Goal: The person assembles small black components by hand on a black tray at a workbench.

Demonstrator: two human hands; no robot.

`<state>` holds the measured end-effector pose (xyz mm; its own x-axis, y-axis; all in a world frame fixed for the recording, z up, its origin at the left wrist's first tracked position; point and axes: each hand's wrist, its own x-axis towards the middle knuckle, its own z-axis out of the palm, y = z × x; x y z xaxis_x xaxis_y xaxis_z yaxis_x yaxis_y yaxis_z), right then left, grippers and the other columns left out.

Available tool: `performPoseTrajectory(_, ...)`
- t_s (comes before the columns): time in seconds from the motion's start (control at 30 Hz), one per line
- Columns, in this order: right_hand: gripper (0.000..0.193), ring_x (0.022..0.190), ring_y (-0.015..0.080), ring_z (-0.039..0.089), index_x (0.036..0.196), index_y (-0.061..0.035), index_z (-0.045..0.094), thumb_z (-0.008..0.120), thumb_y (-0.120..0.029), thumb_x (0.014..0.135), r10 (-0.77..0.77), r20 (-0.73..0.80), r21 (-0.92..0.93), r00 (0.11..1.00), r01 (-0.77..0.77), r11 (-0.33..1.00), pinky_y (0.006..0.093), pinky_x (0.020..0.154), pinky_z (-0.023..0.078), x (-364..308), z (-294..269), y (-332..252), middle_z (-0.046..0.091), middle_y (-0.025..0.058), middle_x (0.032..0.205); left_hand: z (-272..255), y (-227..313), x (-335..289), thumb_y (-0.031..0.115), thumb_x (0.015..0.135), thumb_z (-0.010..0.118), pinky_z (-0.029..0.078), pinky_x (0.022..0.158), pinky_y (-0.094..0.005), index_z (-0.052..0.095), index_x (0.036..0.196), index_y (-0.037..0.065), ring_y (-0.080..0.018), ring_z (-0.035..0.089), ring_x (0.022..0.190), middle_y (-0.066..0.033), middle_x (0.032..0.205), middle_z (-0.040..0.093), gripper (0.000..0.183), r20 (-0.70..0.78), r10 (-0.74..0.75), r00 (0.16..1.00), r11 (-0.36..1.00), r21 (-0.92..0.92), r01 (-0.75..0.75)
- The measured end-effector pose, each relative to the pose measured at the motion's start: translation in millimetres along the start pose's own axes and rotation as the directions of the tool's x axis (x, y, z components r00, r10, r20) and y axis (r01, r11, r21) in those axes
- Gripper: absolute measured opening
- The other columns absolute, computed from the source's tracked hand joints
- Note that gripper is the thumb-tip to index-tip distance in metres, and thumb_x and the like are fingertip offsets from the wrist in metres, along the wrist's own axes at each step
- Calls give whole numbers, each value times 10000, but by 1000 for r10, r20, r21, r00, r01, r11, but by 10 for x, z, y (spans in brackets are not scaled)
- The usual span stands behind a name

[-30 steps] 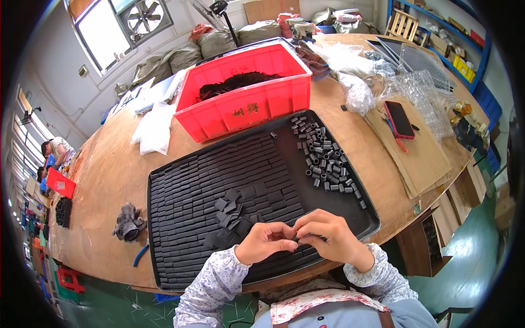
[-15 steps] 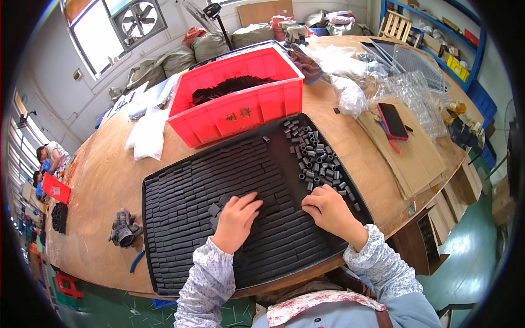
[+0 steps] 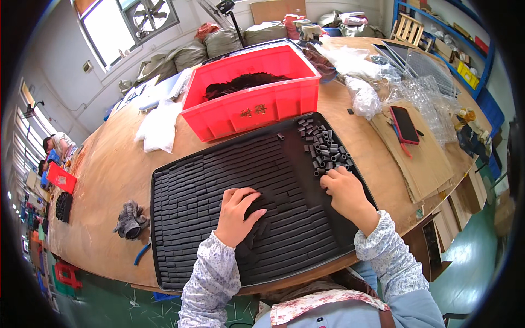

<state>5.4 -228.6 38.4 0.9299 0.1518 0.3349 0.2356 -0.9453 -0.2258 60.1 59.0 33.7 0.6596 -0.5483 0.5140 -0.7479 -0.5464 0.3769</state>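
Note:
A large black tray (image 3: 155, 229) lies before me, lined with closely laid rows of short dark pieces (image 3: 219, 169). My left hand (image 3: 236, 216) is over the middle of the rows, fingers bent and thumb apart. Several loose dark pieces (image 3: 256, 234) show beneath its thumb and palm. On the tray's right side, my right hand (image 3: 349, 192) has its fingers drawn together at the near end of a pile of short black tubes (image 3: 325, 148). Whatever its fingertips hold is hidden. One single tube (image 3: 280, 136) lies apart, near the far edge.
Behind the tray stands a red bin (image 3: 251, 112) with dark material inside. A phone (image 3: 404, 124) rests on cardboard (image 3: 415, 169) at right, near clear plastic (image 3: 429, 82). Left of the tray are a grey glove (image 3: 131, 220) and a blue-handled tool (image 3: 142, 253). People work at far left.
The view has shifted a little. My right hand has moved away from me, up to the tube pile. My left thumb has spread out, and the loose pieces now show under that hand.

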Motion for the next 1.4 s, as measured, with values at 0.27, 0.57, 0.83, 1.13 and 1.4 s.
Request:
performPoseTrajectory(0.27, 129, 832, 286, 526, 830, -68, 602, 676, -14, 739, 48, -163, 286, 986, 1, 958, 376, 740, 454, -324, -311, -241, 559, 70, 811, -126, -57, -50, 184, 704, 798, 486, 773, -368, 676, 875, 55, -257, 557, 864, -79, 934, 600, 247, 248, -194, 949, 968, -106, 226)
performPoseTrajectory(0.57, 179, 782, 254, 545, 825, -65, 594, 727, -22, 715, -52, -124, 538, 991, 111, 835, 341, 697, 477, -623, -211, -662, 585, 45, 814, -132, -148, -12, 146, 609, 853, 484, 689, -335, 665, 784, 79, -223, 572, 795, -57, 870, 588, 265, 70, -59, 996, 996, -61, 64)
performPoseTrajectory(0.83, 166, 791, 243, 557, 835, -64, 593, 718, -30, 731, -51, -139, 586, 989, 124, 801, 337, 696, 482, -697, -135, -670, 586, 47, 823, -194, -4, -9, 65, 677, 832, 452, 563, -242, 551, 759, 57, -112, 537, 645, -20, 811, 574, 294, 143, -259, 955, 949, -149, 279)
performPoseTrajectory(1.13, 151, 763, 248, 603, 855, -47, 590, 702, -11, 759, 5, -92, 608, 996, 52, 792, 331, 672, 502, -675, -119, -632, 587, 75, 815, 47, 484, -77, -69, 886, 566, 579, 769, -299, 434, 831, 21, -154, 646, 860, -167, 1065, 592, 170, 443, -102, 891, 346, -824, 449)
performPoseTrajectory(1.4, 84, 818, 67, 604, 946, 27, 621, 659, -6, 878, 219, 183, 983, 958, -177, -47, 216, 739, 512, -548, -137, -666, 641, 37, 904, 174, 584, -196, 40, 824, 739, 541, 793, -241, 587, 1001, -27, -110, 639, 854, -74, 953, 620, 243, 630, -89, 772, 210, -746, 632)
